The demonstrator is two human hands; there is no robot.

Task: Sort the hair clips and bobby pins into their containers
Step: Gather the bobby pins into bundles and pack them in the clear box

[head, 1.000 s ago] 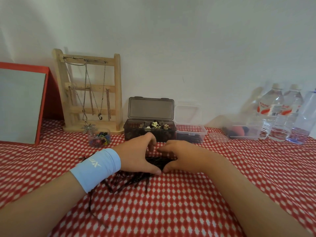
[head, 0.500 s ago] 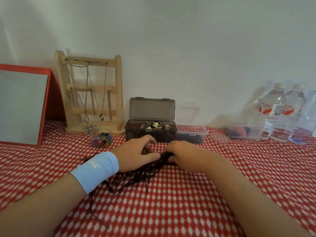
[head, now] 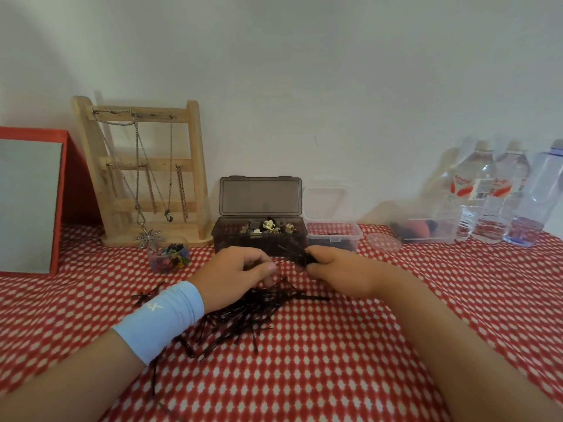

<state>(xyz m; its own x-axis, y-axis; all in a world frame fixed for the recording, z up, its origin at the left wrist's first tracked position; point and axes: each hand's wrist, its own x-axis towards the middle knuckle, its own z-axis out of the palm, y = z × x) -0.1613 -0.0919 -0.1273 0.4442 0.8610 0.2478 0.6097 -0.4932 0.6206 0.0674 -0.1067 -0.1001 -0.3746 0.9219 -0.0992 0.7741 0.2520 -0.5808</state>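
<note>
A loose heap of black bobby pins (head: 243, 315) lies on the red checked cloth in front of me. My right hand (head: 338, 272) grips a bunch of bobby pins (head: 297, 255), lifted a little off the cloth. My left hand (head: 234, 275), with a light blue wristband, hovers over the heap with curled fingers; whether it holds pins is unclear. Behind the hands stand a dark open box (head: 225, 236) with hair clips and a clear open tub (head: 350, 236) with some bobby pins.
A wooden jewellery stand (head: 195, 166) with chains and a red-framed mirror (head: 58, 202) stand at the back left. A small clear cup (head: 169, 257) holds coloured clips. A round lid (head: 383, 242), a clear tray (head: 441, 229) and three water bottles (head: 493, 196) sit at the right.
Both hands lifted off the heap and drew slightly apart. My right hand has gathered a bunch of pins and raised it toward the boxes.
</note>
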